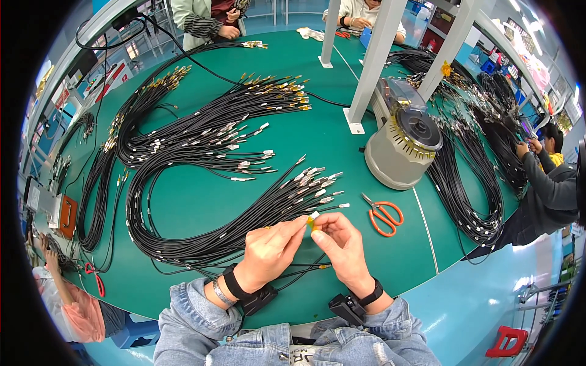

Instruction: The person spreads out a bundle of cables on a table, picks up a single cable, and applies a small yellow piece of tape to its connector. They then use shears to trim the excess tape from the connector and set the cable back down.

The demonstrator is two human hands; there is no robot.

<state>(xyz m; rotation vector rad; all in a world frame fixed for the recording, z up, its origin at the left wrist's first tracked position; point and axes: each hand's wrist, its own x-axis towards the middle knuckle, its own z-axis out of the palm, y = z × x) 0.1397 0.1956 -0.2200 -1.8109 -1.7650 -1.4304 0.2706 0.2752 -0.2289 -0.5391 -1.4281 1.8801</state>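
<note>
The left hand (268, 249) and the right hand (342, 244) meet just above the near edge of the bench, fingertips pinched together on a small yellow tag (312, 222) that sits at the end of a thin black cable (287, 271). Both hands are closed on that tag, thumbs and forefingers pressing it from either side; the cable trails down between the wrists and across the bench toward the person. Each wrist wears a black strap with a boxy black device, and the left also carries a metal bracelet; the sleeves are faded blue denim.

Just beyond the fingertips lies a large bundle of smooth black cables with silver metal end pieces (244, 213), curving in a wide loop to the left. Farther back, a second bundle with gold-coloured tips (268, 91) fans out. To the right of the hands, apart from them, rest orange-handled scissors (383, 215) with the blades pointing away. Behind those stands a round grey machine with a slotted rim and clear cover (400, 140). All of this lies on the flat, matte green bench (329, 146). Other people sit at its far and side edges.
</note>
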